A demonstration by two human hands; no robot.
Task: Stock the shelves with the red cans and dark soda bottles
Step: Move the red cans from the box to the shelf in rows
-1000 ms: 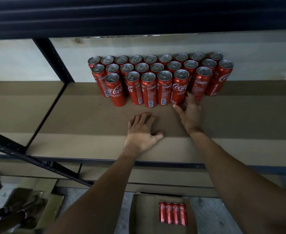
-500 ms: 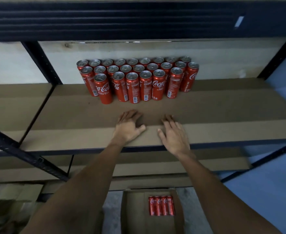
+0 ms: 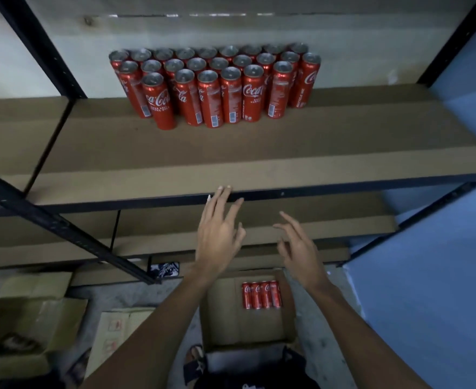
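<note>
Head cam, only view I have.

Red cans: upright on the shelf board, packed touching in roughly three staggered rows. The block sits at the back of the board against the pale wall, left of the bay's middle. Silver tops face up, labels face me.

Left hand: raised in front of the shelf, palm away from me, fingers straight and spread, holding nothing. Its fingertips line up with the shelf's black front rail; I can't tell whether they touch it.

Right hand: just beside the left and a bit lower, in front of the lower shelf. Fingers apart and loosely bent, nothing in them. The two hands don't touch.

On the floor under my arms is an open cardboard box. Four more cans sit in it side by side, touching, near its far right corner. They look to be lying flat, but I'm not certain.

A black diagonal brace crosses the left side of the rack. More cardboard boxes lie on the floor to the left, blurred. A blue wall is on the right.
</note>
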